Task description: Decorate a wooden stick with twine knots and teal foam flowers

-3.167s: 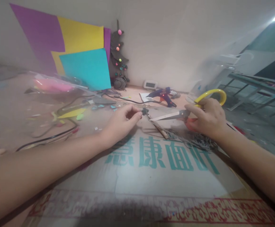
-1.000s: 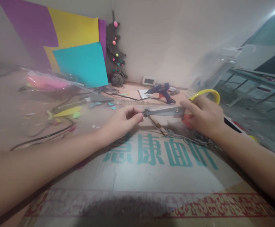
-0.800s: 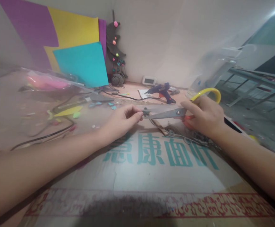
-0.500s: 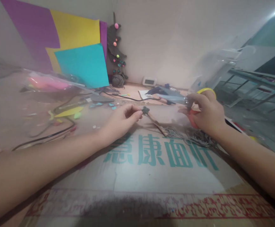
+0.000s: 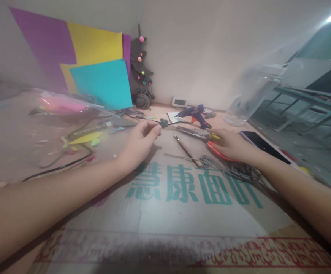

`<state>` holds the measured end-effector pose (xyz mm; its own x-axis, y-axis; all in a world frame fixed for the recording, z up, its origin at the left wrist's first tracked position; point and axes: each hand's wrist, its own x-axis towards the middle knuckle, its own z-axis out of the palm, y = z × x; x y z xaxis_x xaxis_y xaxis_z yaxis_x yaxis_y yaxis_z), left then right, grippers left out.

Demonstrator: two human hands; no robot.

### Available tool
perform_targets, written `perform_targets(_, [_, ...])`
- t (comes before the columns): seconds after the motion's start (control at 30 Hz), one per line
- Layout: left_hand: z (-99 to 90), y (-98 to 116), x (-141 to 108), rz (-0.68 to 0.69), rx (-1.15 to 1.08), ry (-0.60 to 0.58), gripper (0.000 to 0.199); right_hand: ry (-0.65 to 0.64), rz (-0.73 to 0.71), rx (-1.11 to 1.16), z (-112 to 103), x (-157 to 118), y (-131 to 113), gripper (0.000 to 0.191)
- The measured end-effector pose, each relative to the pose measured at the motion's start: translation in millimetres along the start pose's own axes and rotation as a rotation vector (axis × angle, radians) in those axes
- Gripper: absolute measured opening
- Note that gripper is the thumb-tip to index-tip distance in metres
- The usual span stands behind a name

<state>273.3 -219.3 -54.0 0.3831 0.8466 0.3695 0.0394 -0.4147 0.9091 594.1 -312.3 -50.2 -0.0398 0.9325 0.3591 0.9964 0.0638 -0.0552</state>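
My left hand (image 5: 144, 141) is closed in a pinch on a small dark green clover-shaped piece (image 5: 163, 122), held above the board near its far side. My right hand (image 5: 230, 144) is over the handles of the scissors (image 5: 195, 133), one orange and one yellow, with its fingers curled on them. The scissor blades point left, toward the clover-shaped piece but apart from it. A brown pen-like tool (image 5: 188, 152) lies on the board between my hands. Beside it, under my right wrist, is a bundle of grey cord (image 5: 225, 167).
A dark blue glue gun (image 5: 195, 113) and a small white digital display (image 5: 179, 101) are at the back. Right stand a phone (image 5: 265, 146) and a clear plastic jug (image 5: 242, 102). Coloured sheets (image 5: 101, 83) lean on the wall at left, near a pink-filled bag (image 5: 62, 104).
My right hand has lowered the scissors toward the board and moved left, uncovering the glue gun and phone. My left hand has shifted slightly left with the clover-shaped piece.
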Motion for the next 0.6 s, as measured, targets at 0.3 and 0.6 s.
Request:
perform_targets(0.3, [2.3,6.4,-6.5,0.030,0.065,-0.182,0.016,0.056,0.132,0.433,-38.2,12.6,-91.0,0.026])
perform_targets(0.6, [3.5,11.5,-8.9,0.012,0.177,-0.286,0.019,-0.095,0.225,1.096,10.0,18.1,-122.5,0.028])
